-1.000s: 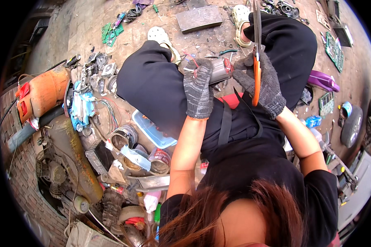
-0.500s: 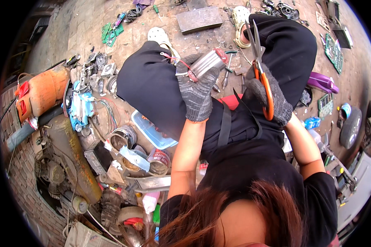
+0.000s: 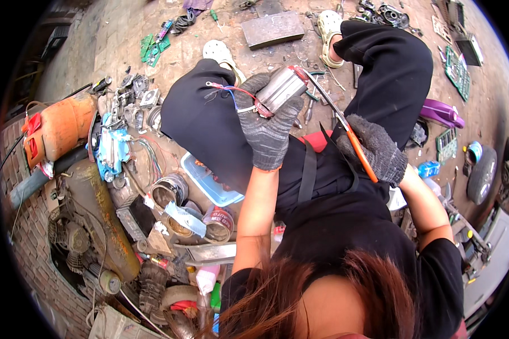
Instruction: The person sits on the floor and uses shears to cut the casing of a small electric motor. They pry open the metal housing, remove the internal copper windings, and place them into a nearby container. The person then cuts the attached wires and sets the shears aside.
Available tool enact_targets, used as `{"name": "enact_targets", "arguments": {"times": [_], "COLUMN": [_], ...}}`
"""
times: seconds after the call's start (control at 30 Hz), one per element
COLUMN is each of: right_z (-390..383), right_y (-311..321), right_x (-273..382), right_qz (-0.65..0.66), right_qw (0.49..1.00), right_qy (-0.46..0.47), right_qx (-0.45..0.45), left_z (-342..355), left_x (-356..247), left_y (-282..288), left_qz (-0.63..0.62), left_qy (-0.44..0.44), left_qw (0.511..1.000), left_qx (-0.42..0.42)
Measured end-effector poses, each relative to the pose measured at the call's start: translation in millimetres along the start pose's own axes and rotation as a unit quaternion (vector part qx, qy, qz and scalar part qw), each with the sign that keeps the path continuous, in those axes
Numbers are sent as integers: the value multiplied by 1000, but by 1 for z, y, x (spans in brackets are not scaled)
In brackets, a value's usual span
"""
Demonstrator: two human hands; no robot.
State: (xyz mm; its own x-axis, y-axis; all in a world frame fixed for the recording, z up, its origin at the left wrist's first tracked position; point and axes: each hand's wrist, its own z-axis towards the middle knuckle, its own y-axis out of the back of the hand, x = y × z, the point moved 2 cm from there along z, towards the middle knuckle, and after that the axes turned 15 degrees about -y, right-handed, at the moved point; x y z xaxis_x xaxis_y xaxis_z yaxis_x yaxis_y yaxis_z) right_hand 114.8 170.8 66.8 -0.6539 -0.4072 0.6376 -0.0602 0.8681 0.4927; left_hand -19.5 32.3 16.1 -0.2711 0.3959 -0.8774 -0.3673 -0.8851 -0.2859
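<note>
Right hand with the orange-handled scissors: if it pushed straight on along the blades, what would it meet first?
Most likely the grey metal block held in the left hand; the scissors in the right hand point at its end, tips seemingly touching it, though depth is unclear.

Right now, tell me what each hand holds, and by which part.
The left hand grips a grey metal block around its wired end. The right hand holds scissors by the orange handles.
</note>
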Motion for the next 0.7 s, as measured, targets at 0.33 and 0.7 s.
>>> {"name": "enact_targets", "arguments": {"times": [0.33, 0.7], "right_z": [-8, -12], "right_y": [10, 15], "right_x": [5, -7], "right_qz": [-37, -77], "right_qw": [999, 995], "right_qy": [-21, 22], "right_qx": [9, -62], "left_z": [-2, -9], "left_x": [6, 15], "left_y": [1, 4], "left_qz": [6, 31], "left_qy": [-45, -26], "left_qw": [999, 998], "left_qx": [20, 41]}}
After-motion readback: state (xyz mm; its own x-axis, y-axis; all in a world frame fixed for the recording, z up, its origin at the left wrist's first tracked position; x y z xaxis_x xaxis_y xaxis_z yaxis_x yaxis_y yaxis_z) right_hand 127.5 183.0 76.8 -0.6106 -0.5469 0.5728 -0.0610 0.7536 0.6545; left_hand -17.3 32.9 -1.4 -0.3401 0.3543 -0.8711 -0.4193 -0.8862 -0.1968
